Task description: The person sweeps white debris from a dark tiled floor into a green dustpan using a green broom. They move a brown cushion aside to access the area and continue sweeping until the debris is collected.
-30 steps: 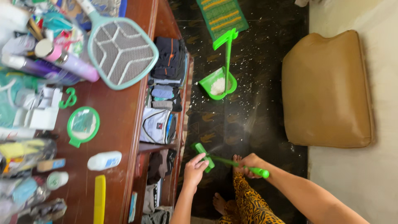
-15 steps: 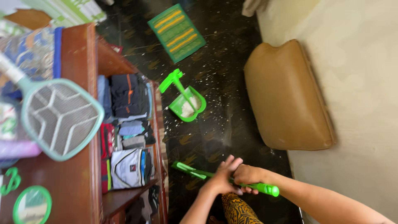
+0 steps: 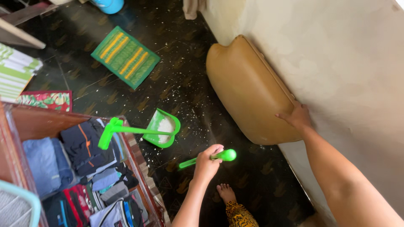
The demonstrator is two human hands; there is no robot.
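Since half a second ago the right hand (image 3: 299,116) has let go of the green brush handle and gone over to the tan cushion (image 3: 248,88), where it now sits flat on the lower edge, fingers spread and gripping nothing. So now only the left hand (image 3: 207,162) has the green brush (image 3: 209,159), fist closed round the handle near the rounded end, and the rest of the stick pokes out low over the dark floor (image 3: 189,50). Can't really make out the brush head, it's blurry.

Green dustpan (image 3: 163,128) is on the floor just up from the brush, long handle lying off toward the wooden shelf (image 3: 42,122), with a white pile in it. White specks are scattered all around the pan. Folded clothes (image 3: 80,147) fill the shelf, and a green striped mat (image 3: 125,56) lies further off. A bare foot (image 3: 226,192) is right below the left hand.
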